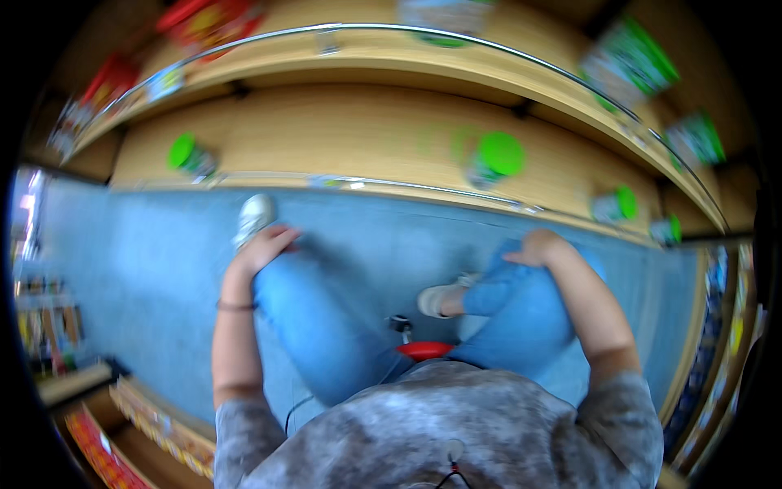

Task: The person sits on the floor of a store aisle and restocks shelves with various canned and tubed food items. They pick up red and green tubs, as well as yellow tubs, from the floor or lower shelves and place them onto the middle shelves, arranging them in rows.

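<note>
My left hand (267, 246) rests on the knee of my blue jeans (330, 324) at the left, above a white shoe (255, 214). On the other knee lies my right hand (537, 247), its fingers bent inward over the denim. Neither hand appears to hold an object. I sit on a red seat (424, 350), knees apart. Before me, a low wooden shelf (342, 134) bears green-lidded tubs: one at the left (190, 156), one right of the middle (498, 156) and smaller ones at the right (616, 205). The picture is blurred.
Above runs an upper shelf with a metal rail (366, 25), holding red packages (211, 24) and more green-lidded tubs (632, 64). Stocked shelves stand at the right (687, 360) and lower left (162, 422). Blue-grey floor (153, 257) lies between. A caster wheel (400, 323) shows below the seat.
</note>
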Available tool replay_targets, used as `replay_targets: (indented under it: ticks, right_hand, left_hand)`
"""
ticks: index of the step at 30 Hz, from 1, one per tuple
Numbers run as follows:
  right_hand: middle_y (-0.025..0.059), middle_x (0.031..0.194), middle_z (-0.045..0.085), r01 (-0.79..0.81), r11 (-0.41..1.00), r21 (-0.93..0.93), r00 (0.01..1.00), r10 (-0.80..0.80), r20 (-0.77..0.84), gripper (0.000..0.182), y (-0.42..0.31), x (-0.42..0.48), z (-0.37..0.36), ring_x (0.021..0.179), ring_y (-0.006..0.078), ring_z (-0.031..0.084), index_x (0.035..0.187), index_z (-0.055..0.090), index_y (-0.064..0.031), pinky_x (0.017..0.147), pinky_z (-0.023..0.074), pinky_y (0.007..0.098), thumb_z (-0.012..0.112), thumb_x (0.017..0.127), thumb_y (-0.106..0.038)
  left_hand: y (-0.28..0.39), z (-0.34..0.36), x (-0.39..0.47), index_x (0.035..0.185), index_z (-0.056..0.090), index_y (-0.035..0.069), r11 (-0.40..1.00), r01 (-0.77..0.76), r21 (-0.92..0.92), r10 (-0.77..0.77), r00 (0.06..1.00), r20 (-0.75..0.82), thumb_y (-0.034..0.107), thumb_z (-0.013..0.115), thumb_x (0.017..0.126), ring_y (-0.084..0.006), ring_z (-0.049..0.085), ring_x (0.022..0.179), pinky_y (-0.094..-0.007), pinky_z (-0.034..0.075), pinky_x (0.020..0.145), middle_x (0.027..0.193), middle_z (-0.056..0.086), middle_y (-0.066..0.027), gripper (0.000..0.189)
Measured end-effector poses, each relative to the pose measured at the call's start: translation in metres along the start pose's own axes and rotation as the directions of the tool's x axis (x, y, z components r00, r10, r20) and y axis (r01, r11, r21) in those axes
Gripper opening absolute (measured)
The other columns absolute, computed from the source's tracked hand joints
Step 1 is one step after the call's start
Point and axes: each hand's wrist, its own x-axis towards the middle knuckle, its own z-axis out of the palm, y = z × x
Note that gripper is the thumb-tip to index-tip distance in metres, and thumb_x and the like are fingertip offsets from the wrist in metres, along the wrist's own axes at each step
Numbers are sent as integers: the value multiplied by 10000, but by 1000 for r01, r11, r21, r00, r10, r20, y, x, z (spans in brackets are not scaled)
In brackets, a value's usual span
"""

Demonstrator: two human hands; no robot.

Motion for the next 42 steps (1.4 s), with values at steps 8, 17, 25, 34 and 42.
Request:
replay_targets:
  ticks: [8, 17, 25, 34, 42]
  right_hand:
    - [229, 998, 664, 191, 954, 229, 955, -127, -268, 574, -131, -65, -64, 980, 374, 619, 1070, 649, 28, 872, 492, 420, 649, 822, -489]
    - [197, 896, 685, 359, 804, 473, 901, -167, -399, 577, -238, -84, -115, 852, 371, 649, 1159, 597, 13, 784, 518, 427, 682, 809, -438]
    - [193, 977, 685, 292, 691, 661, 901, 32, -432, 609, -276, -64, -99, 919, 346, 658, 1233, 559, -3, 833, 518, 389, 699, 804, -413]
    - [204, 1019, 672, 78, 589, 805, 907, 293, -302, 594, -250, -48, -15, 908, 306, 668, 1240, 560, 3, 804, 530, 363, 741, 790, -342]
    - [191, 1006, 675, 133, 630, 765, 919, 212, -334, 555, -225, -65, -31, 891, 270, 675, 1231, 559, 16, 774, 541, 356, 746, 796, -275]
  left_hand:
    - [3, -60, -3, 1095, 655, 60, 999, -42, 8, 41, 997, 71, 460, 523, 937, -153, 591, 855, -274, 471, 812, 866, 649, -64, 450]
    - [-69, -163, 56, 1362, 371, -45, 874, -262, 409, 454, 741, -495, 379, 761, 762, -320, 519, 1155, -377, 441, 978, 1251, 505, -246, 831]
    - [-90, -304, 137, 1507, 21, 126, 877, 359, 318, -70, 751, -656, 528, 821, 595, -418, 213, 1384, -448, 288, 1118, 1505, 141, -255, 1277]
    - [-133, -360, 206, 1517, 25, 166, 788, 339, 514, -139, 911, -387, 511, 824, 566, -430, 244, 1367, -442, 318, 1107, 1496, 142, -232, 1288]
    - [-123, -343, 187, 1509, 124, 231, 720, 315, 618, 118, 822, -557, 442, 817, 581, -394, 297, 1335, -436, 386, 1057, 1427, 255, -216, 1177]
